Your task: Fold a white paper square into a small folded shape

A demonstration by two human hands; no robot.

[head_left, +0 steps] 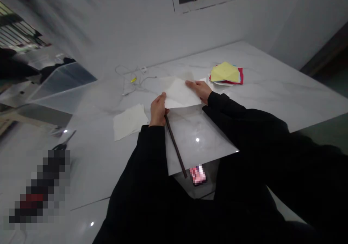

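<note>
Although partly blurred out, dark-handled scissors (63, 145) lie at far left on the white marble table (274, 84), near a pixelated object (38, 188) too obscured to name. Next along, loose off-white paper sheets (129, 121) lie flat, with a white cable (127, 79) carrying a yellow clip (133, 79) farther back. Left hand (158, 110) sits just beside those sheets, in a black sleeve, fingers closed, pinching the near-left edge of a white paper sheet (181, 93). That sheet spans the gap between the hands, above a glossy marble-look board (198, 135). A thin dark rod (175, 146) runs from under the left hand to the board's near edge; cannot tell if it is gripped. Right hand (198, 91), palm down, fingers together, pinches the sheet's far-right edge. Just beyond sits a stack of coloured paper (225, 74), yellow on top, red beneath. Marble continues right to the table's edge.
</note>
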